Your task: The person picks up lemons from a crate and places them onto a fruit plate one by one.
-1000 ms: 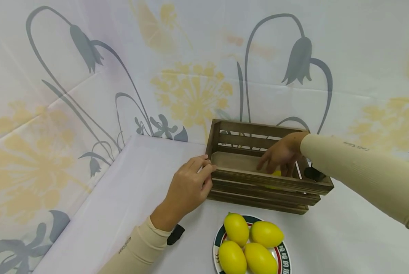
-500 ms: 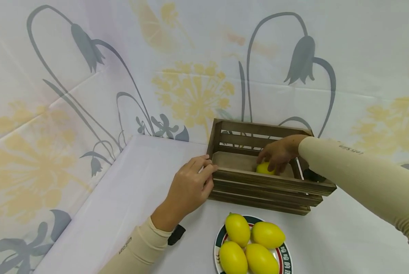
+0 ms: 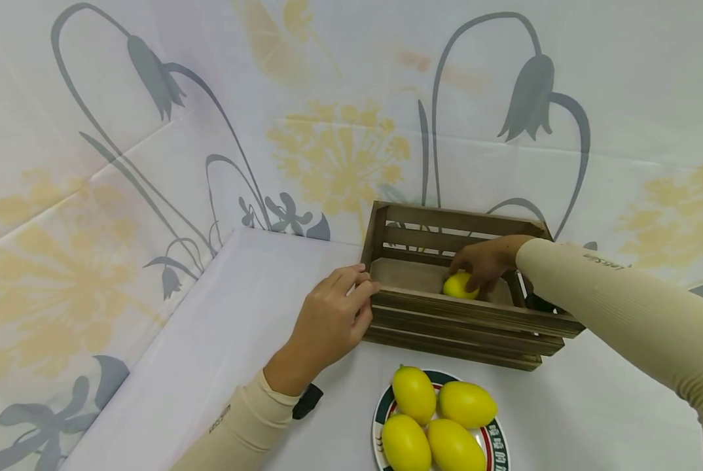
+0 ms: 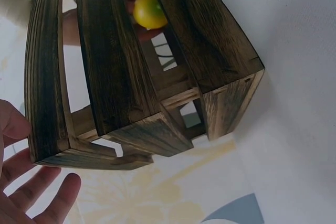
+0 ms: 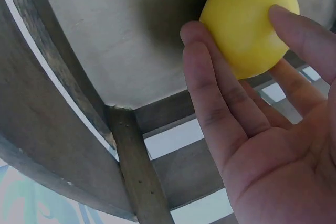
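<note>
A brown slatted wooden crate [image 3: 446,307] stands by the back wall. My left hand [image 3: 334,314] holds its front left corner; in the left wrist view the thumb lies on the outer slat and the fingers [image 4: 60,200] reach round the end. My right hand [image 3: 488,261] reaches down inside the crate and grips a yellow lemon [image 3: 460,286]. Seen from the right wrist, the thumb presses one side of that lemon [image 5: 247,22] and the fingers the other, over the crate's floor [image 5: 121,51]. Through the slats, the left wrist view shows part of the lemon [image 4: 149,10].
In front of the crate, a round plate [image 3: 440,377] with a dark green patterned rim bears several lemons [image 3: 468,403]. A white cloth [image 3: 257,294] covers the table. Flower-printed cloth [image 3: 340,157] hangs close behind the crate and along the left side.
The lemon in the crate, mostly hidden a second ago, has come into view with the right hand round it, a little further left in the crate. The left hand keeps its place at the corner.
</note>
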A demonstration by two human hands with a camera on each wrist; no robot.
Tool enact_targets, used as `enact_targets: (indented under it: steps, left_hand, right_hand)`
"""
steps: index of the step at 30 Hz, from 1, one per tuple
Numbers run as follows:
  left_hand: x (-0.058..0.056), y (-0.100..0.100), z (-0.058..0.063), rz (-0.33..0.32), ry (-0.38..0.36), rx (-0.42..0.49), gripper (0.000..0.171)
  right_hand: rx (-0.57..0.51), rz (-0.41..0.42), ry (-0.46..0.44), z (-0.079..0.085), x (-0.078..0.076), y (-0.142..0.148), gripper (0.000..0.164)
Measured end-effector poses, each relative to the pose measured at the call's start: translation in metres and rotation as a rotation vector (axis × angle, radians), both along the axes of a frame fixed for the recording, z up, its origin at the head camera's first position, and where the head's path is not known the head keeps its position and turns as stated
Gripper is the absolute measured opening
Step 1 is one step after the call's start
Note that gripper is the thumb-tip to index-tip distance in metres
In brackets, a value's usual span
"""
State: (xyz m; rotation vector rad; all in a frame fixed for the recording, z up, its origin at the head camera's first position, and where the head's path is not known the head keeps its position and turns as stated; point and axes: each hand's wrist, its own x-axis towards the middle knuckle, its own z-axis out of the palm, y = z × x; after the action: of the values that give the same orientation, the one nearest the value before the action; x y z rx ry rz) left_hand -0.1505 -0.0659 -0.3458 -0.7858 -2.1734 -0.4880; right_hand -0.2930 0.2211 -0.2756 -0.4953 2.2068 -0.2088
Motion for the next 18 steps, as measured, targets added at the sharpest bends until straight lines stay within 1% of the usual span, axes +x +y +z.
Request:
enact_targets:
  steps: [8,18]
  left_hand:
    - [-0.0003,-0.0002,0.0000,0.000,-0.005,-0.003,0.015]
    - [-0.0001,-0.0002,0.0001,0.005,-0.010,-0.006,0.016]
  right_hand:
    - [-0.009,0.036,0.018,-0.0026,-0.0024,-0.0015,0.059]
    - [-0.040,0.030,0.012,-0.0072,-0.0039,-0.0034,0.055]
